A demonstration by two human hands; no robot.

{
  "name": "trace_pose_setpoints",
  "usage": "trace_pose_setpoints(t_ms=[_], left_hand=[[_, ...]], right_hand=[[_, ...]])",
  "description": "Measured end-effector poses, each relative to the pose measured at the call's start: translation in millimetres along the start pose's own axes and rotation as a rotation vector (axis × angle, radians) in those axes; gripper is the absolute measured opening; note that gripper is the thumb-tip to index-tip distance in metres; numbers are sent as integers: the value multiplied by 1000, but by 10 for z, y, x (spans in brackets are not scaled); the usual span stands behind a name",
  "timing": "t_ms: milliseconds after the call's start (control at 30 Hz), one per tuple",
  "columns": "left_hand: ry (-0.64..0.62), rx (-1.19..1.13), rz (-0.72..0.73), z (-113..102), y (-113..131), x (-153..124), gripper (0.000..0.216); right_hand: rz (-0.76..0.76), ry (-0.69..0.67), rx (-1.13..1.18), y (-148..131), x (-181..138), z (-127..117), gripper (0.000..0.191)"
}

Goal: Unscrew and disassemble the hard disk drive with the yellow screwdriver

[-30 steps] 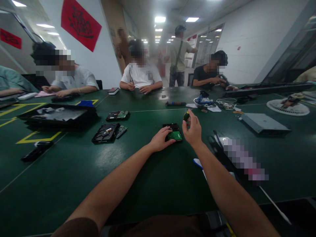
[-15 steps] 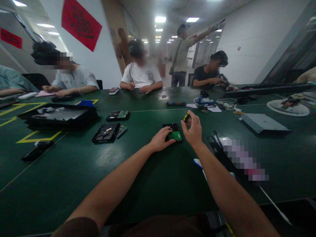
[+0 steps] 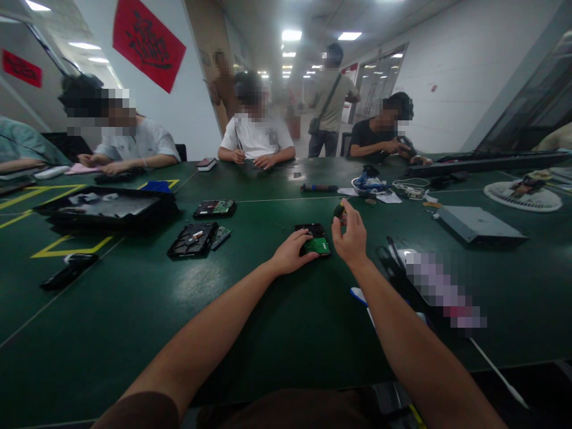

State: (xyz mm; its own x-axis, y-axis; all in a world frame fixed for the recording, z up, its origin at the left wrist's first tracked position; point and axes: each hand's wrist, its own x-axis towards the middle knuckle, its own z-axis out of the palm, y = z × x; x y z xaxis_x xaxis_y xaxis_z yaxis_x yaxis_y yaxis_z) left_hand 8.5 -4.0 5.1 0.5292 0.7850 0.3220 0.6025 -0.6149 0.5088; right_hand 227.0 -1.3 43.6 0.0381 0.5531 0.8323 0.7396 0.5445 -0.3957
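Note:
A hard drive (image 3: 318, 245) with a green circuit board lies on the green table in front of me. My left hand (image 3: 295, 253) grips its left side, fingers over the top and thumb along the near edge. Just right of the drive, my right hand (image 3: 350, 233) is raised with its fingers closed around the black-and-yellow handle of a screwdriver (image 3: 338, 212). The screwdriver's shaft and tip cannot be made out. Left of the drive, an opened drive casing (image 3: 191, 241) lies beside a loose circuit board (image 3: 220, 238), with another hard drive (image 3: 214, 208) behind them.
A black tray (image 3: 107, 208) stands at the left, near a black object (image 3: 69, 271). A grey metal box (image 3: 480, 225), a white fan grille (image 3: 522, 195) and cables (image 3: 411, 186) lie at the right. A dark cylindrical tool (image 3: 319, 187) is farther back. Several people sit across the table.
The screwdriver handle has turned in my right fingers and shows less yellow. My left hand and the drive stay put. A standing person in the background has lowered an arm.

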Motion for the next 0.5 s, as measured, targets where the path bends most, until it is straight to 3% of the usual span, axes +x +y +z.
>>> trace_pose_setpoints(t_ms=[500], left_hand=[[4, -7, 0, -3, 3, 4, 64]], right_hand=[[7, -10, 29, -8, -7, 3, 56]])
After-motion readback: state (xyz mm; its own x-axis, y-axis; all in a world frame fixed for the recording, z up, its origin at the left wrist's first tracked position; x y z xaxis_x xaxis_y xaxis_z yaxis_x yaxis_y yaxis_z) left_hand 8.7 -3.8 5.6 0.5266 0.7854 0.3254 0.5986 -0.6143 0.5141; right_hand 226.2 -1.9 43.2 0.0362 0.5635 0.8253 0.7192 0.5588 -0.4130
